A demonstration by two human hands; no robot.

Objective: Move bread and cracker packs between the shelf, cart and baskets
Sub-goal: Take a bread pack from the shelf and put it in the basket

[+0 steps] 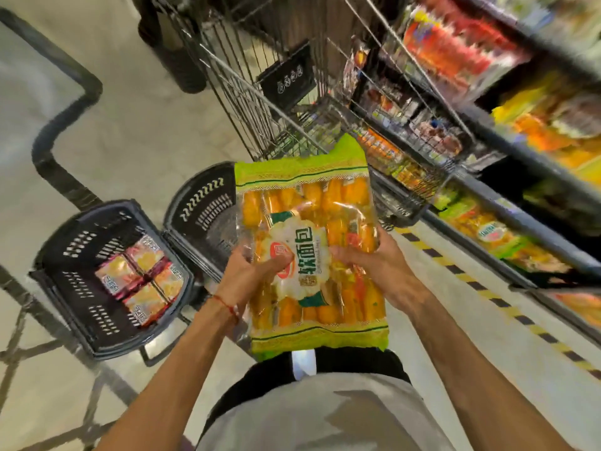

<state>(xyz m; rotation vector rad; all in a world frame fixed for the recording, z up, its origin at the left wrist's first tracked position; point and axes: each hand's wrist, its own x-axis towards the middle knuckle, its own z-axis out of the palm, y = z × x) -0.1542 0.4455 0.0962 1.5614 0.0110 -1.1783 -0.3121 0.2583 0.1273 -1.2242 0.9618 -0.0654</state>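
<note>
Grey shirt front [325, 415] sits closest to my feed, just below the bread pack [312, 203], which is my landmark from here on.

Shelf [536, 159]: right of the pack, stocked tiers running away from me. Blurred, so labels are unreadable.

Cart [260, 95]: wire, straight beyond the pack's far end. There are goods in its right part, too smeared to name.

Cracker basket [78, 297]: dark plastic, on the floor well left of the pack.

Second basket [201, 203]: same kind, just left of the pack and partly hidden behind its left edge. I can't see all of its inside.

Pack itself: clear bag with green trim and orange-yellow rolls, held in the air face up. Its long axis runs from my waist out toward the cart, far end tipped slightly right.

Cracker packs [140, 281]: about four, lying flat in the cracker basket.

Left hand [247, 275]: on the pack's left edge at mid-length, thumb on the front, fingers [242, 255] curled round behind.

Right hand [374, 258]: mirrors it on the right edge. Neither hand is spread wide; both are closed on the bag.

Red string [227, 305]: on the left wrist, below-left of the pack.

My read is that the mid-length grip balances the pack, so either hand could probably carry it alone. The left hand is on the basket side and the right hand on the shelf side. The cart would need a push forward along the long axis. The second basket looks like mostly a lowering with a small shift left. The bag looks soft, so I'd watch for squeezing the rolls.
</note>
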